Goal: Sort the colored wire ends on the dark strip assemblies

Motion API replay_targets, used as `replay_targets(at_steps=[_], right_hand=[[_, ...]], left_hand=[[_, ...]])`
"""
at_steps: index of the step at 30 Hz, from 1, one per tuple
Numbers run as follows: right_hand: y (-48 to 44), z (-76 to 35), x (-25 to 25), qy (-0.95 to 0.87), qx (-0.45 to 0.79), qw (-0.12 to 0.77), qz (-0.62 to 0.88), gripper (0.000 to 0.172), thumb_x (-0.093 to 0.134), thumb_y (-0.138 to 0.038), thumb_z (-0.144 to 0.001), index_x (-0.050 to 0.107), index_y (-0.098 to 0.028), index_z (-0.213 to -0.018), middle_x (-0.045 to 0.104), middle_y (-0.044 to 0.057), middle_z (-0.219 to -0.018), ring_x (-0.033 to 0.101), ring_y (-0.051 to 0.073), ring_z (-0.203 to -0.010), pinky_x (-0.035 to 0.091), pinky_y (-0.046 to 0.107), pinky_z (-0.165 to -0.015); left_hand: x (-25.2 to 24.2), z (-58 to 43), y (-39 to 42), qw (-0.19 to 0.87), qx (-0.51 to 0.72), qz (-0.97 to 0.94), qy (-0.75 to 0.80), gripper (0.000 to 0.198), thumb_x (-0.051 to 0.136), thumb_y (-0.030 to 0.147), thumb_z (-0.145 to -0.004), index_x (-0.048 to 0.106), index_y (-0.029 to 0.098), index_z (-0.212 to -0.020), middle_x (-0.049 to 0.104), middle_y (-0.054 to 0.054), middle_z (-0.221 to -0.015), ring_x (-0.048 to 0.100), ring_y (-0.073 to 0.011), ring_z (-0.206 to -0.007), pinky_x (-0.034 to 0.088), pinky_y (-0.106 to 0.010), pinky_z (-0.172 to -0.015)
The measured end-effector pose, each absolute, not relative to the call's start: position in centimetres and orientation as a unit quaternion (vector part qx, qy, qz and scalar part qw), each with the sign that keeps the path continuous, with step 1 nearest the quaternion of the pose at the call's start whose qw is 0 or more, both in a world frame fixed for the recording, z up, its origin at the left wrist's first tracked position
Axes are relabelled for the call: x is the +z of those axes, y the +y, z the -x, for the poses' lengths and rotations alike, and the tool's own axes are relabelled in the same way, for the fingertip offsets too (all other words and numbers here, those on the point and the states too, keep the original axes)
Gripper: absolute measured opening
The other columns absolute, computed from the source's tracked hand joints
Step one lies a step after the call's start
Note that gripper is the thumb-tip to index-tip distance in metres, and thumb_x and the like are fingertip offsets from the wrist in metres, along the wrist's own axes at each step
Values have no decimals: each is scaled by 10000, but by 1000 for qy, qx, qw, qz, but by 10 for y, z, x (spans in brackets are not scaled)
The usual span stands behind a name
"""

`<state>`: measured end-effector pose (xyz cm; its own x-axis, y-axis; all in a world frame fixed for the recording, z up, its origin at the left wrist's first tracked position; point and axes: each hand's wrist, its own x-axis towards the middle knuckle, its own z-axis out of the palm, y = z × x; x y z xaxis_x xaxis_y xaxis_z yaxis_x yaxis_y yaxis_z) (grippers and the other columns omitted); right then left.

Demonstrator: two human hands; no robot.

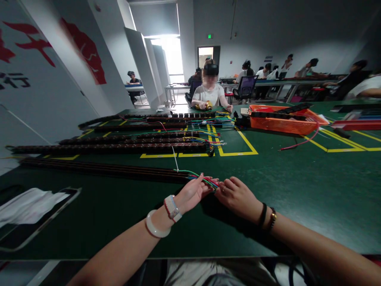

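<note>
A long black cable harness (pixel 119 170) lies across the green table in front of me, a white zip tie (pixel 174 159) standing up from it. Green, red and blue wires (pixel 210 182) come out of its right end. My left hand (pixel 192 194) is turned palm up, and the wires run across its fingers beneath the thumb. Just to the right, my right hand (pixel 238 198) is closed with its fingertips pinched around the ends of the same wires. The exact wire tips are hidden by its fingers.
Several more harnesses (pixel 119 147) lie behind mine among yellow tape outlines. An orange basket (pixel 282 126) stands at the back right. White cloth or paper (pixel 31 205) rests on a tray at the left. Opposite, a co-worker (pixel 210 93) holds a yellow tool (pixel 207 106).
</note>
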<state>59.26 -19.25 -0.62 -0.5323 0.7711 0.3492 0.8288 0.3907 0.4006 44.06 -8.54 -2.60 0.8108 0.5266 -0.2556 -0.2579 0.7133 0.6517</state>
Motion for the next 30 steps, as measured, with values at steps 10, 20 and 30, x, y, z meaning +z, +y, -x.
replay_targets(at_steps=[10, 20, 30], right_hand=[[-161, -619, 26, -758, -269, 118, 582, 277, 395, -306, -941, 605, -177, -815, 599, 61, -786, 454, 177, -762, 249, 327, -742], [-104, -648, -18, -732, -126, 100, 662, 254, 496, -367, -895, 652, -171, -849, 655, 61, -849, 547, 175, -835, 295, 287, -750], [-138, -632, 4, -776, -69, 186, 598, 339, 461, -475, -888, 614, -178, -830, 639, 36, -814, 528, 152, -777, 304, 275, -734]], left_hand=[[-17, -438, -87, 903, 203, -297, 234, 345, 475, 366, -889, 628, 57, -911, 673, -165, -973, 639, -201, -926, 434, -350, -946], [-23, -433, -76, 900, 171, -347, 203, 225, 510, 193, -873, 601, 60, -1032, 593, -198, -1176, 587, -221, -1066, 408, -356, -979], [-19, -435, -77, 889, 181, -354, 226, 156, 504, 89, -847, 602, 53, -963, 641, -168, -1040, 625, -192, -961, 427, -329, -940]])
